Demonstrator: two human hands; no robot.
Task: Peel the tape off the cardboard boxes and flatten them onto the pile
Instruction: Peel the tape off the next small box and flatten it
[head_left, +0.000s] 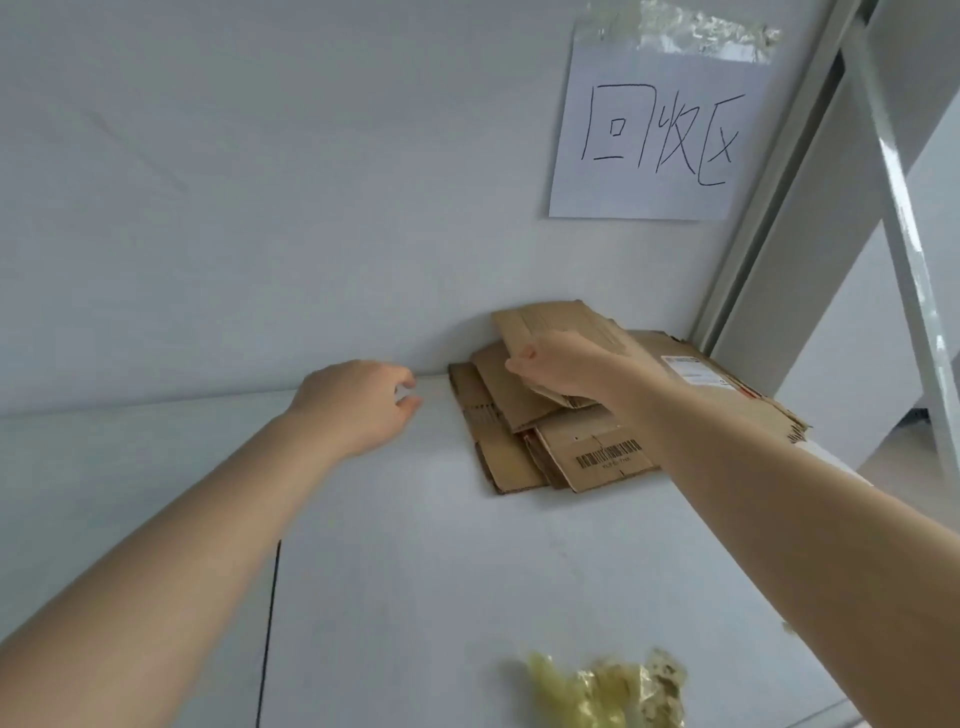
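Note:
A pile of flattened brown cardboard boxes (597, 452) lies on the white table against the wall, at the centre right. My right hand (558, 366) reaches over the pile and grips a flattened cardboard piece (550, 325), holding it tilted just above the stack. My left hand (363, 400) hovers left of the pile near the wall, fingers loosely curled and apart, holding nothing. A crumpled wad of yellowish peeled tape (608, 691) lies on the table near the front edge.
A white paper sign (654, 130) with handwritten characters is taped to the wall above the pile. A white metal frame (914, 249) stands at the right. A dark seam (267, 634) runs across the white table (415, 571).

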